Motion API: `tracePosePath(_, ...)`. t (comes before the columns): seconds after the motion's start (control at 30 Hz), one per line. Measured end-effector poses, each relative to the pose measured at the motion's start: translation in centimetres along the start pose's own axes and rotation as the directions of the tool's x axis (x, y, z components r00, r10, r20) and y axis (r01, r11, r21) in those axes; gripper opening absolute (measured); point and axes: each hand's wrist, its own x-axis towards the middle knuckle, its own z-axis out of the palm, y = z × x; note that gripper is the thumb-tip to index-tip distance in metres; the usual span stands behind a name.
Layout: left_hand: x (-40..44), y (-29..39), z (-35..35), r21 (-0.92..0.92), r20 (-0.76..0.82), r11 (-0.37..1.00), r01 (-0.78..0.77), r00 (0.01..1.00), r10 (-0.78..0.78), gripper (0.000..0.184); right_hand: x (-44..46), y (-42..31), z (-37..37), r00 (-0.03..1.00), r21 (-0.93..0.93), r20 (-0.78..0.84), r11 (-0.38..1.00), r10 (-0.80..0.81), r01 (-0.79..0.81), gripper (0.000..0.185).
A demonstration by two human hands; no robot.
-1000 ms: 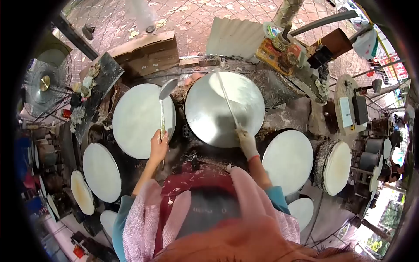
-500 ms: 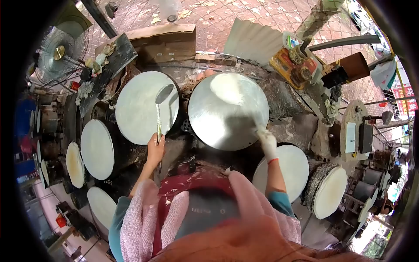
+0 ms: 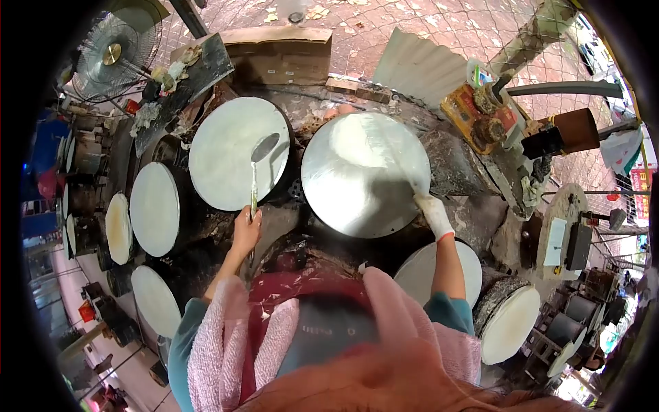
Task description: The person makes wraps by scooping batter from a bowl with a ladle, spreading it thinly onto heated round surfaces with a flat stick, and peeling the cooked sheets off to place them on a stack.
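Note:
My left hand [image 3: 246,232] is wrapped round the handle of a metal ladle [image 3: 264,148]. The ladle's bowl is over the left round griddle, which a pale white sheet [image 3: 223,154] covers. In a white glove, my right hand [image 3: 435,215] is at the right edge of a shiny round griddle [image 3: 336,196]. Its fingers are closed on the near end of a thin, flat spreader [image 3: 405,168], blurred by motion, that reaches across this griddle. A patch of white batter [image 3: 358,141] lies on the griddle's far half.
More round griddles with pale tops stand at left [image 3: 155,209] and right [image 3: 509,324]. A fan [image 3: 111,54] is at far left. Behind the griddles are a cardboard box [image 3: 278,58] and a corrugated sheet [image 3: 415,69]. A yellow-red container [image 3: 467,117] sits at back right.
My gloved right hand has moved slightly right and the spreader now slants up and left from it. My left hand still holds the ladle over the left griddle. The view has shifted slightly.

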Motion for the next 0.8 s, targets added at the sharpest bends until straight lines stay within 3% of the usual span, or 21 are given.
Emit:
tracePosePath(0.07,0.8,-3.3,-0.1,0.139,-0.044,0.98,-0.141,0.988,0.148,0.01,-0.4,-1.1,2.3,0.988,0.112,0.123,0.99,-0.097,0.083,0.038)
tracePosePath(0.1,0.0,-2.5,-0.2,0.169,-0.047,0.982,-0.087,0.994,0.096,0.012,-0.9,-1.2,3.3,0.972,0.173,0.183,0.978,-0.144,0.113,0.037)
tracePosePath(0.17,-1.3,0.4,-0.3,0.223,-0.059,0.975,0.011,0.998,0.002,0.016,-0.6,1.1,4.4,0.926,0.184,0.141,0.928,-0.35,0.323,0.036)
tracePosePath(0.27,-1.5,1.2,-0.5,0.226,-0.041,0.973,0.045,0.998,-0.036,0.018,0.4,2.8,2.4,0.898,0.045,0.135,0.908,-0.418,0.416,0.038)
tracePosePath(0.3,-0.9,0.5,-0.5,0.272,-0.038,0.962,-0.022,0.999,0.033,0.019,0.5,2.1,0.5,0.924,-0.076,0.13,0.926,-0.359,0.371,0.038)
tracePosePath(0.37,1.4,-1.5,-0.6,0.364,-0.017,0.919,-0.15,0.986,0.168,0.02,0.2,-1.2,-0.8,0.998,-0.051,0.02,0.996,-0.065,0.066,0.038)
tracePosePath(0.47,4.5,-0.6,0.6,0.417,-0.003,0.876,-0.242,0.964,0.268,0.021,2.0,-0.4,1.8,0.891,0.14,0.073,0.889,-0.448,0.436,0.036)
tracePosePath(0.5,5.7,-0.2,1.1,0.451,0.017,0.856,-0.253,0.961,0.275,0.02,0.6,-1.8,1.0,0.956,0.042,0.274,0.995,-0.102,0.094,0.033)
tracePosePath(0.6,8.5,1.2,2.9,0.55,0.08,0.784,-0.288,0.953,0.293,0.019,-5.8,-5.7,0.6,0.971,-0.102,0.237,0.995,0.018,0.007,0.037)
tracePosePath(0.63,9.2,1.8,3.7,0.589,0.1,0.751,-0.298,0.949,0.299,0.019,-1.8,0.5,-0.6,0.877,-0.061,0.277,0.904,-0.392,0.423,0.037)
tracePosePath(0.77,10.5,2.9,5.5,0.712,0.181,0.63,-0.31,0.948,0.262,0.02,0.5,1.4,-1.2,0.899,0.096,-0.001,0.895,-0.438,0.437,0.037)
tracePosePath(0.8,10.3,2.8,5.5,0.737,0.203,0.596,-0.318,0.946,0.254,0.02,1.4,0.6,-0.8,0.92,0.043,0.061,0.922,-0.386,0.384,0.035)
